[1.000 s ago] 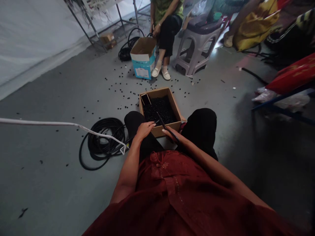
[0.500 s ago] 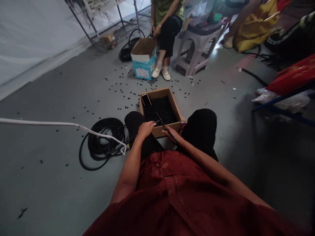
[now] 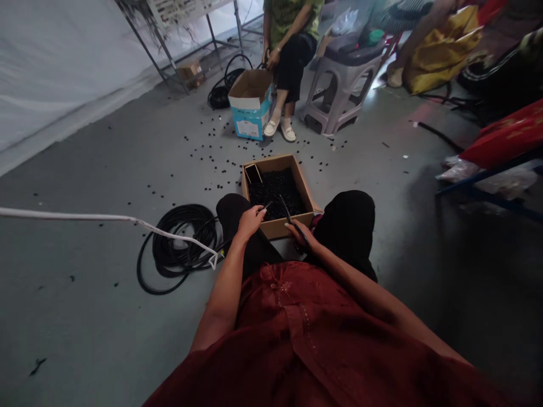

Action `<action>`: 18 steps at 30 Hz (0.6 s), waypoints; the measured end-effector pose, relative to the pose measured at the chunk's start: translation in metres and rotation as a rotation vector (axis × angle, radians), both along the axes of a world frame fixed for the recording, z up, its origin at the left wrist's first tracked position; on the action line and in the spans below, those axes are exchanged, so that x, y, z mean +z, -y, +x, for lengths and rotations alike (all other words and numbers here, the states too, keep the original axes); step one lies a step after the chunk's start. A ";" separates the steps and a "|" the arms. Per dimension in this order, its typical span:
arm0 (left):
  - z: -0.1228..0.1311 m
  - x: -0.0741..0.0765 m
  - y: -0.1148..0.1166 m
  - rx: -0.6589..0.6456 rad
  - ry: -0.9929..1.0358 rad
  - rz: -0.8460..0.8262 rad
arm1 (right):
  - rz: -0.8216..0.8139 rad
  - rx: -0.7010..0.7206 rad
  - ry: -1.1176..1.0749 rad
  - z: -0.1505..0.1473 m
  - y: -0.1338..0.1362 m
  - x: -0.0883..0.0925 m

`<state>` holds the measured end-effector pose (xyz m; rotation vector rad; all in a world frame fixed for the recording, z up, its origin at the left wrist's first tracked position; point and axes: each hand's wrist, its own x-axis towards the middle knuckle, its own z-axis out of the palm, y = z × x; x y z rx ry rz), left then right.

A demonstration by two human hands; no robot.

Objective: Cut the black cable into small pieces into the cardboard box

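Observation:
I sit with an open cardboard box [image 3: 280, 227] between my knees, filled with small black pieces [image 3: 275, 189]. My left hand [image 3: 249, 221] rests on my left knee, fingers closed on the end of a thin black cable [image 3: 266, 207] that points over the box. My right hand [image 3: 301, 236] is closed on the handles of dark scissors [image 3: 287, 213], whose blades reach up over the box's near edge, close to the cable tip.
A coil of black cable [image 3: 178, 244] lies on the floor at my left, under a taut white cord [image 3: 106, 217]. Black bits litter the grey floor. Another person [image 3: 288, 39] sits beyond by a blue-white carton [image 3: 250, 104] and a plastic stool [image 3: 339, 85].
The scissors in my right hand have swung more upright and drawn slightly away from the cable tip. My left hand holds its place on my knee. The view has tilted a little.

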<state>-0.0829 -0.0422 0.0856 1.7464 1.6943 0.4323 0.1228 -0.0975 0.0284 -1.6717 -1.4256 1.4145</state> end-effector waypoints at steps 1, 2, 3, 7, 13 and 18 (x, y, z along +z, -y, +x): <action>-0.001 0.000 0.000 0.011 0.029 0.006 | -0.020 -0.008 -0.049 0.001 0.004 0.001; -0.002 0.000 0.000 0.016 0.049 0.012 | -0.033 -0.011 -0.087 0.003 0.007 0.002; -0.003 0.000 0.001 0.017 0.059 0.018 | -0.038 -0.008 -0.118 0.004 0.011 0.003; -0.003 0.001 0.003 0.004 0.057 0.033 | -0.049 0.036 -0.214 0.005 0.019 0.007; -0.002 0.000 0.005 -0.035 0.026 0.063 | -0.045 0.150 -0.211 0.000 0.020 0.015; -0.002 0.000 0.005 -0.066 -0.014 0.067 | -0.035 0.174 -0.169 -0.007 0.015 0.020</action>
